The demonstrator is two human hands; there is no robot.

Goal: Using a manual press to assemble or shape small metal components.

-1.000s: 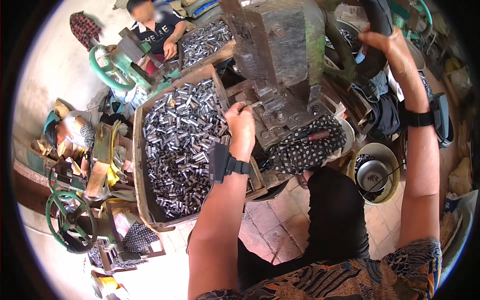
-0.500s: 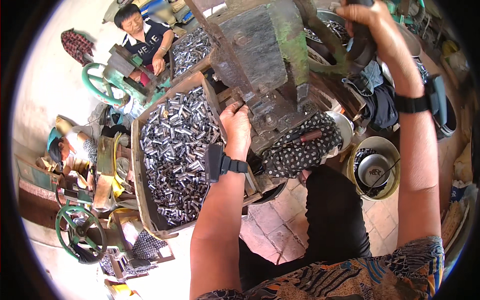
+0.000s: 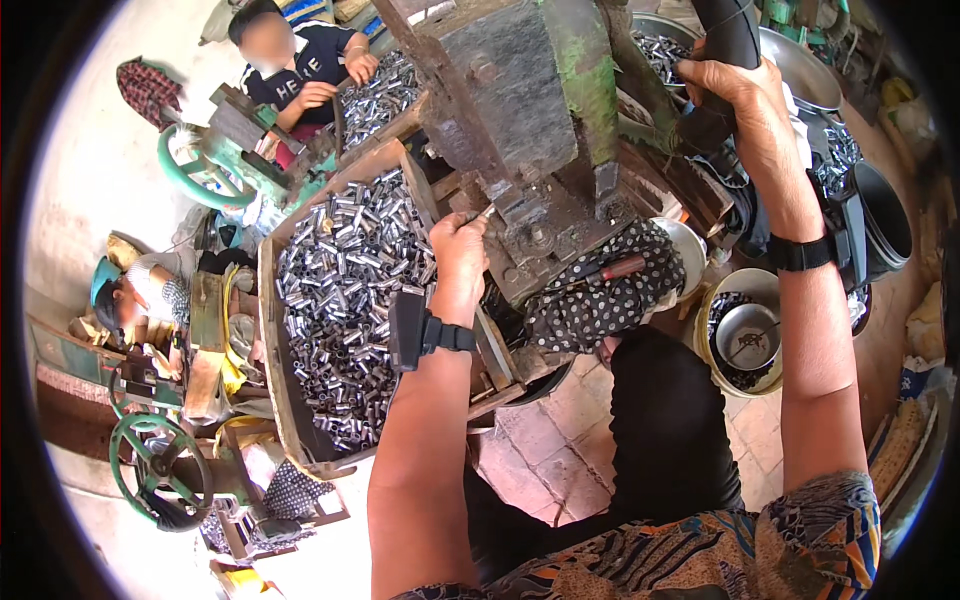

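At the press's (image 3: 520, 100) lower edge, the left hand's (image 3: 460, 258) thumb and fingertips are pinched together on a small metal piece (image 3: 487, 213), its forearm reaching up from below. Farther up, the right hand (image 3: 742, 95) wraps round the black lever (image 3: 730, 35), arm outstretched and leaning inward. Left of the left hand sits a box (image 3: 268, 340) of metal tubes (image 3: 345, 290).
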